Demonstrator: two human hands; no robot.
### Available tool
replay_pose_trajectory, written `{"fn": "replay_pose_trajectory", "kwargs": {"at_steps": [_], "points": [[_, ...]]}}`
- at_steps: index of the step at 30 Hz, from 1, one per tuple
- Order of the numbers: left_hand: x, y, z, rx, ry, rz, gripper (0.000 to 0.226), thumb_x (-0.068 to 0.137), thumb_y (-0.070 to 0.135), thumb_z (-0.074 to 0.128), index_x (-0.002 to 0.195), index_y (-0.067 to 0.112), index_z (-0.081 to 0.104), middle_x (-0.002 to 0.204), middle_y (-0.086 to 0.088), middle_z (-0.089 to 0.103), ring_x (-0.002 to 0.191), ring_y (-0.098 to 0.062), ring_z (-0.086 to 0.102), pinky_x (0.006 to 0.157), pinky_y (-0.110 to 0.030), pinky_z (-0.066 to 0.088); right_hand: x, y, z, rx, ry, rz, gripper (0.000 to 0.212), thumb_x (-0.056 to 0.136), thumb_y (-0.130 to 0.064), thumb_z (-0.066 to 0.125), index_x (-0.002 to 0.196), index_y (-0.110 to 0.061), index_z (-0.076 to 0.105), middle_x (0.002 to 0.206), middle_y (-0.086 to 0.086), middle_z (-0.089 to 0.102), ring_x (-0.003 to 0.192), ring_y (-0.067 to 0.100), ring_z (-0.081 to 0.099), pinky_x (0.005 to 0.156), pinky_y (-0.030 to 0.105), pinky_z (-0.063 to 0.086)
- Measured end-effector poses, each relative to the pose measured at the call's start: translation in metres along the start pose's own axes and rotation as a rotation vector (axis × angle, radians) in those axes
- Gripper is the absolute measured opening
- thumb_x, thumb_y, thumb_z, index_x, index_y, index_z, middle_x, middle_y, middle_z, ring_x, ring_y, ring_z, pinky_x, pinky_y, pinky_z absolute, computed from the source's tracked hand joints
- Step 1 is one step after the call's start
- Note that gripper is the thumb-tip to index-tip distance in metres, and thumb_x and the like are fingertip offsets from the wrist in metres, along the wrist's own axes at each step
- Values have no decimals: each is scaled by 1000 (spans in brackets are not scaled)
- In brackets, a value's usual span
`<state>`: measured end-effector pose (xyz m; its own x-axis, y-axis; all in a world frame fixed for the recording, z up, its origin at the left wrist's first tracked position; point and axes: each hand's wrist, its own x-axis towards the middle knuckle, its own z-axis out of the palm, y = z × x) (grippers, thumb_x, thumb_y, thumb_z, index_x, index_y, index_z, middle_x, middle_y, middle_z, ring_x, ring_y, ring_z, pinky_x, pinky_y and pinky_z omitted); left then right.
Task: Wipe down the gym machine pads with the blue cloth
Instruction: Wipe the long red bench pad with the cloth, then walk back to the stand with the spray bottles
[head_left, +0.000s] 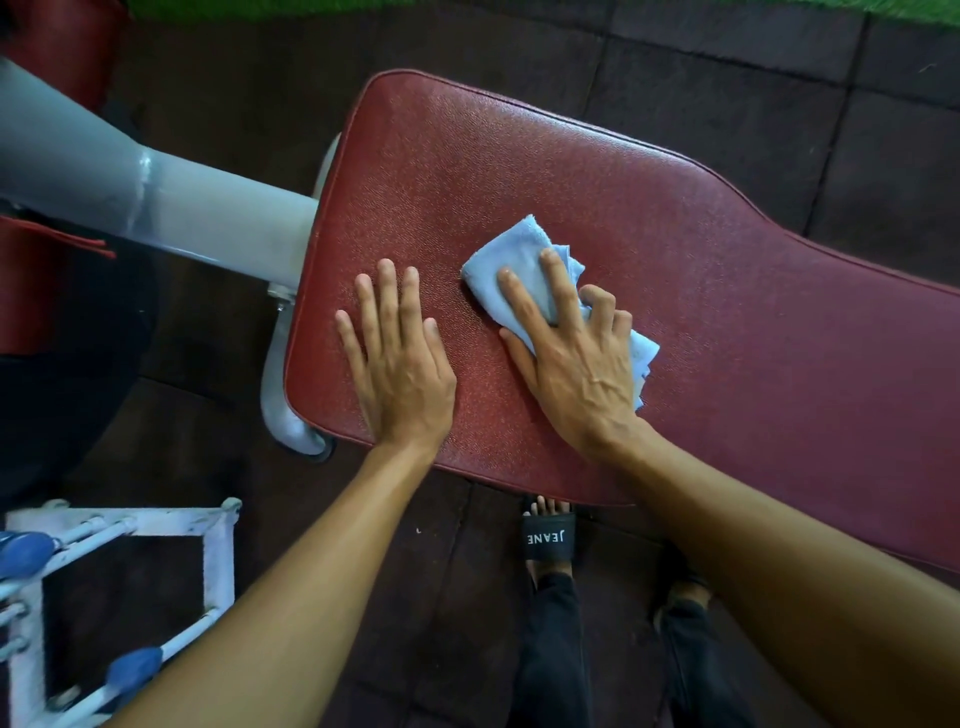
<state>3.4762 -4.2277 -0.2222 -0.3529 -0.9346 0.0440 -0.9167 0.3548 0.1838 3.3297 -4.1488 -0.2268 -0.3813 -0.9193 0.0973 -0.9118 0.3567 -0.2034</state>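
The blue cloth (540, 291) lay crumpled on the red pad (649, 270), roughly midway between its near and far edges and toward its wider left end. The right hand (576, 358) pressed down on the cloth, index and middle fingers stretched flat across the top of it, the other fingers curled so that the grip was closed on the cloth's bunched right side; a loose corner of the cloth stuck out from under the hand toward the pad's near edge, and another corner pointed toward the far edge. The left hand (395, 358) rested flat on the bare pad just beside the right hand, nearer the pad's left end, its grip open with fingers spread and holding nothing; the two hands were close but apart. The pad's surface was pebbled and shiny, edged with piping, wide at the left end and narrower toward the right, where it ran out of view. A grey metal tube (171, 208) met the pad at its left end, and a curved grey bracket (285, 410) showed under the near left corner. Below the pad's near edge stood the person's foot in a black sandal (548, 538) with white lettering, on a floor (753, 78) of dark tiles. At the lower left a white rack (218, 561) held items with blue ends (134, 670).
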Motion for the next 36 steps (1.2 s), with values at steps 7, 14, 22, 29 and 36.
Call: {"fn": "replay_pose_trajectory", "kwargs": {"at_steps": [7, 14, 22, 29, 36], "points": [[5, 5, -14, -78, -109, -19, 51, 103, 25, 32, 153, 16, 26, 163, -5, 16, 151, -25, 6, 121, -49, 1, 5, 4, -19, 240, -83, 83, 44, 99, -50, 39, 141, -38, 43, 153, 3, 34, 101, 32, 48, 81, 44, 44], [3, 68, -80, -97, -389, 83, 44, 101, 25, 42, 145, 17, 43, 156, -4, 34, 148, -22, 23, 123, -45, 9, -21, 26, -80, 943, -99, 590, 43, 96, -50, 42, 133, -29, 50, 133, 2, 50, 116, 19, 51, 99, 40, 45], [-33, 249, -192, -81, -517, 420, 44, 100, 28, 42, 144, 20, 43, 154, -3, 37, 145, -22, 27, 122, -46, 11, -89, 123, -260, 1179, 197, 779, 26, 99, -24, 48, 122, -27, 58, 116, 4, 68, 104, 15, 64, 89, 27, 50], [-100, 456, -276, -93, -449, 776, 41, 100, 26, 45, 140, 19, 48, 147, -1, 45, 139, -21, 36, 119, -47, 21, -183, 253, -428, 1194, 483, 1027, 29, 101, -29, 48, 129, -25, 53, 127, -8, 59, 114, -6, 54, 97, 12, 41], [-223, 666, -319, -67, -471, 1093, 39, 99, 29, 41, 136, 21, 49, 145, 2, 47, 136, -20, 39, 115, -45, 23, -318, 383, -557, 1100, 782, 1152, 38, 101, -29, 48, 138, -22, 50, 134, -4, 59, 122, 12, 56, 107, 40, 44]]}}
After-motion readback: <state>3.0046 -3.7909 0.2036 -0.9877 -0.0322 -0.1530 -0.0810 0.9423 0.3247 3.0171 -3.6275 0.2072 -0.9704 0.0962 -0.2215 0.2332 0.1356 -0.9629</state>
